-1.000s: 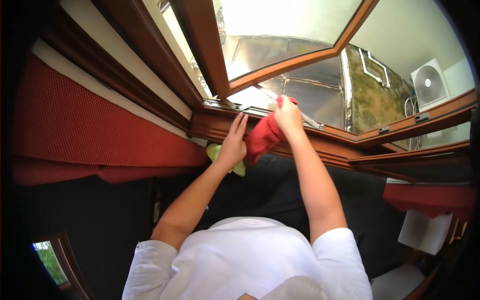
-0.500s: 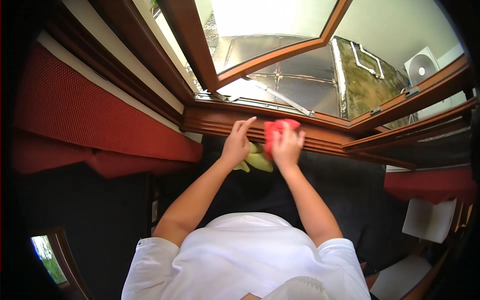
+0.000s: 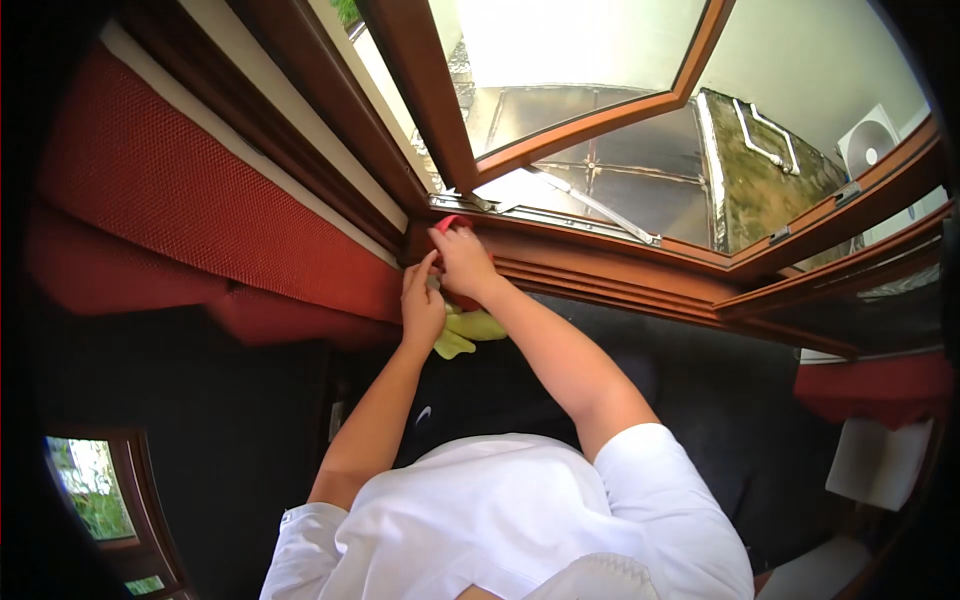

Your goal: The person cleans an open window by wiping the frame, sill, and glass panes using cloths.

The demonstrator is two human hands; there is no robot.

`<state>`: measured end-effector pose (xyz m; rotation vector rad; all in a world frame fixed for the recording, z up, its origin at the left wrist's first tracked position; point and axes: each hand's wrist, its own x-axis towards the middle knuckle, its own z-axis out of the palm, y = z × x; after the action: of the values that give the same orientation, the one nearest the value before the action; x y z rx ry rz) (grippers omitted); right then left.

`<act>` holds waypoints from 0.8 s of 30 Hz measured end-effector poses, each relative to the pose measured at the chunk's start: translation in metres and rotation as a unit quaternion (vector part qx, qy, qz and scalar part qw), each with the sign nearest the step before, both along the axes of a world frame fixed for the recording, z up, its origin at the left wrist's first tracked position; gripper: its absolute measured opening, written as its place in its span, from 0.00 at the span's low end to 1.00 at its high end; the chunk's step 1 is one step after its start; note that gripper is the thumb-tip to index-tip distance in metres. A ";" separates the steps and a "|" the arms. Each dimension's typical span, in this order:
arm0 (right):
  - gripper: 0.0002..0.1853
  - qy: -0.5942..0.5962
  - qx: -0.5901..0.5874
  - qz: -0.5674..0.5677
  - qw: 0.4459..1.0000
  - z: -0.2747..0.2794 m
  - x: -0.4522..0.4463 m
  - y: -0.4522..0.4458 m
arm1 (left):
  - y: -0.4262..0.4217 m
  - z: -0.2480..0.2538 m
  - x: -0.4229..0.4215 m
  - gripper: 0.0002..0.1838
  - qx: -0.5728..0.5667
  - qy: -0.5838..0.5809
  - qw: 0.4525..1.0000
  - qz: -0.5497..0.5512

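Note:
My right hand (image 3: 465, 262) presses a red cloth (image 3: 452, 222) against the left corner of the brown window frame (image 3: 600, 262), just below the metal hinge track. Most of the cloth is hidden under the fingers. Close beside it on the left is my left hand (image 3: 423, 303), its fingers pointing up toward the corner. A yellow-green cloth (image 3: 470, 330) hangs below both hands, by my left palm. How my left hand holds it is partly hidden.
An open window sash (image 3: 590, 130) stands outward on a metal stay arm (image 3: 605, 208). Red curtain fabric (image 3: 230, 200) lies at the left. An outdoor fan unit (image 3: 868, 145) shows beyond the window, and a white chair-like object (image 3: 880, 462) at the lower right.
My right hand has moved left along the frame with the red cloth, into the corner. My left hand has also shifted left, with the yellow-green cloth. The view has shifted slightly.

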<state>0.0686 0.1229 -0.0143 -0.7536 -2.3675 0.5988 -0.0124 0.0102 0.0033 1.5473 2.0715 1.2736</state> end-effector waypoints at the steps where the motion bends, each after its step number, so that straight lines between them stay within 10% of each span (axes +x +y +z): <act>1: 0.36 -0.007 -0.023 0.012 1.000 0.001 -0.012 0.001 | 0.001 0.000 -0.001 0.36 0.006 -0.001 1.000 -0.006; 11: 0.28 0.052 0.019 -0.014 0.998 -0.009 -0.050 -0.001 | 0.007 0.001 -0.014 0.37 -0.016 0.016 0.999 0.036; 24: 0.19 0.011 0.051 -0.230 0.972 0.014 0.176 -0.014 | 0.034 -0.009 0.061 0.39 -0.050 -0.035 0.990 -0.126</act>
<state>0.2448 0.1088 0.0002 -1.1919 -2.0791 0.2830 0.0490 0.0445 -0.0054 1.6349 1.7994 1.0993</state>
